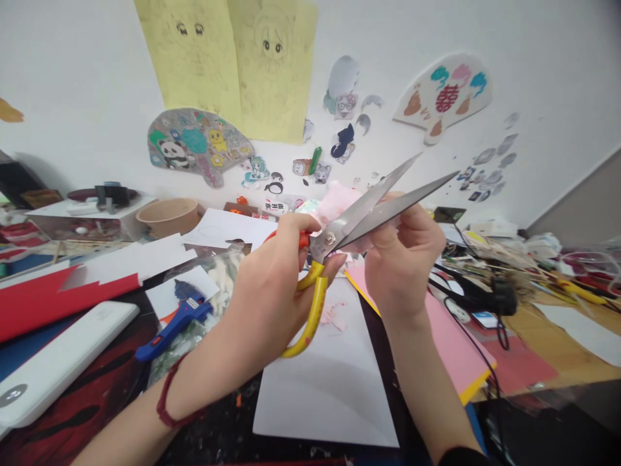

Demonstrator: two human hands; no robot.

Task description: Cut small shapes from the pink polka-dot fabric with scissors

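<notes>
My left hand (266,278) is wrapped around the handles of a large pair of scissors (366,217), with one yellow grip and one red. The two blades stand apart and point up to the right. Behind the blades is a thin, pale pink piece (334,199), which looks like paper; the scissors hide part of it. My right hand (402,252) pinches this piece close to the lower blade. Below both hands lies a white sheet (325,388) with small pink scraps (334,316) on it.
To the left are a blue glue gun (177,320), a long white device (68,362) and red sheets (63,291). Pink sheets (451,343) and black cables (485,298) lie at the right. Behind rises a white wall with drawings (194,71) and stickers.
</notes>
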